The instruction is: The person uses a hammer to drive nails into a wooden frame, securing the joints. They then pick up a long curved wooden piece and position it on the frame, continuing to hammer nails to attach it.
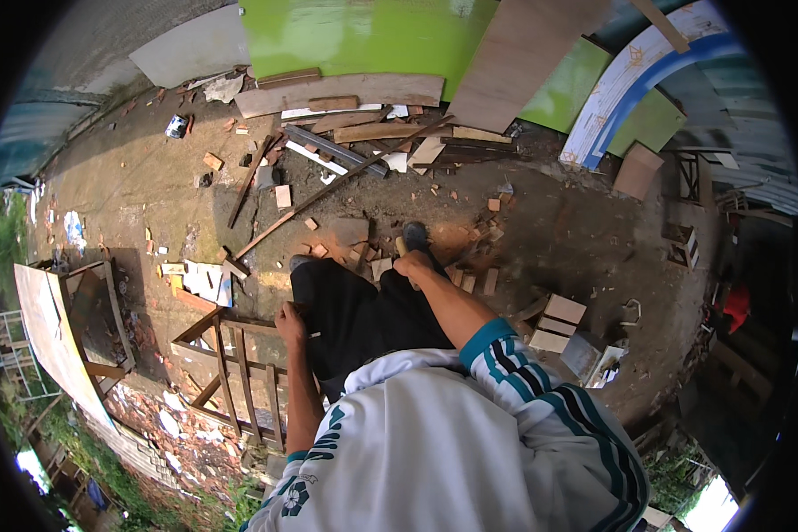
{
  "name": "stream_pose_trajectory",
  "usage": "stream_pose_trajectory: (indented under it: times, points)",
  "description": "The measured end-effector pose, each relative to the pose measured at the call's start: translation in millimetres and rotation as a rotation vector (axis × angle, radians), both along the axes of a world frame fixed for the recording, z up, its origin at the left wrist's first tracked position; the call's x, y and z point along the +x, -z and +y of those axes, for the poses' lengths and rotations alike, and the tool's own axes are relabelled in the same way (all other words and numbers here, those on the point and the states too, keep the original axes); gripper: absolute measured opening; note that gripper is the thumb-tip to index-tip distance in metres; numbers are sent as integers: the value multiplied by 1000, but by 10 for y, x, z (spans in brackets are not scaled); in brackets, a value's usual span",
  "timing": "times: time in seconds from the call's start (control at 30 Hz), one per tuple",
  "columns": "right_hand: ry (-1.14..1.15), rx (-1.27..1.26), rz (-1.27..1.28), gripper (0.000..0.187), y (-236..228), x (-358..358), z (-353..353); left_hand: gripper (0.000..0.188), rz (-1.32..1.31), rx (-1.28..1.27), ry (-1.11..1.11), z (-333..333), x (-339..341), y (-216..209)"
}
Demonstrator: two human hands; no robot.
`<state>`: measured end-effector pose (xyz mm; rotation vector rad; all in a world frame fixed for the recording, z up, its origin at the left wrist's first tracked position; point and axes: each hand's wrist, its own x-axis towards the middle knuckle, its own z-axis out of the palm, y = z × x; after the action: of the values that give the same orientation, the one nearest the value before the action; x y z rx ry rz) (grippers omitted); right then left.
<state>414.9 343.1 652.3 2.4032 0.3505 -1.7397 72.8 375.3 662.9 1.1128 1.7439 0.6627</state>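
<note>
My left hand (290,324) is closed beside my left thigh, at the end of a bar of a slatted wooden frame (230,363). A small pale tip shows just right of that hand, against my black trousers (346,310); what the fingers hold, I cannot make out. In front of my right knee, my right hand (412,265) is closed, and a short yellowish piece (401,246) sticks out from it, too small to name. My dark right shoe (415,235) is just beyond. Small wood offcuts (381,268) lie between my feet.
A long thin wooden strip (315,197) slants across the ground ahead. Planks (355,91) and several offcuts are heaped against green panels (355,35). A wooden box-like piece (89,310) stands at left. Wood blocks (559,321) lie at right.
</note>
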Motion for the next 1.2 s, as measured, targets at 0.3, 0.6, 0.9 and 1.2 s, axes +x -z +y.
stream_pose_trajectory:
  times: [0.3, 0.6, 0.9, 1.2]
  points:
    - [257, -19, 135, 26, 356, 24, -212, 41, -64, -188, 3, 95, 298, -93]
    - [360, -77, 177, 17, 433, -39, 135, 35, -198, -182, 88, 564, 442, 851]
    - [102, -125, 186, 25, 2786, -420, 900, 40, -81, -524, 158, 413, 197, 2775]
    - [-864, 43, -29, 45, 4737, -557, 1501, 44, -302, -632, 40, 245, 674, 3288]
